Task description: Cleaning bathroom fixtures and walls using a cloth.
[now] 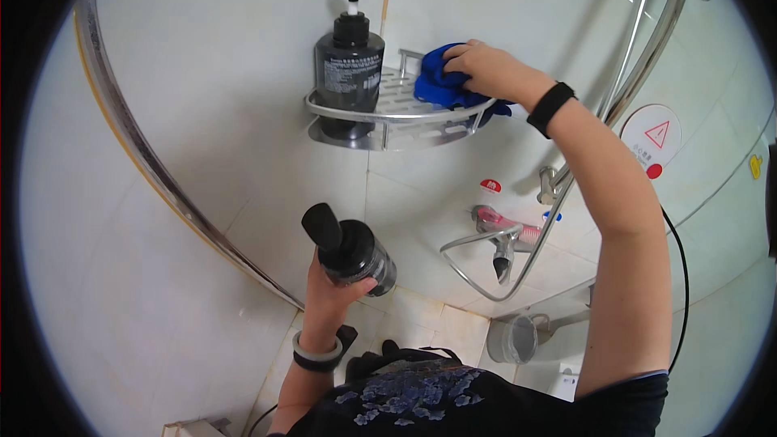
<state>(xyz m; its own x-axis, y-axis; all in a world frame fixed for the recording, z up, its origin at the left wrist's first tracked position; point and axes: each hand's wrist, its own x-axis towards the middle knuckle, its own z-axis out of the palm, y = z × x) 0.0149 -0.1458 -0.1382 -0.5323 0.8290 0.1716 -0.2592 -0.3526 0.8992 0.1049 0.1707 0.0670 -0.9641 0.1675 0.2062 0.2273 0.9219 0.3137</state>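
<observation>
My left hand (337, 282) grips a dark pump bottle (364, 255) at chest height, below the metal corner shelf (425, 139). The bottle is tilted, its black pump head towards the upper left. Up at the shelf's right side, my right hand (479, 70) holds a bunched blue cloth (440, 82) against the slatted surface. Part of the cloth hangs over the shelf's rail. A second dark pump bottle (350, 73) with a printed label stands upright at the shelf's left end. The fingertips of my right hand are partly sunk into the cloth.
A shower mixer tap (502, 249) with a looping metal hose (467, 288) sits on the wall below the shelf. A pink comb or brush (504, 224) lies there. The shower rail (634, 36) runs up the right. A grey bucket or cup (513, 340) is lower right.
</observation>
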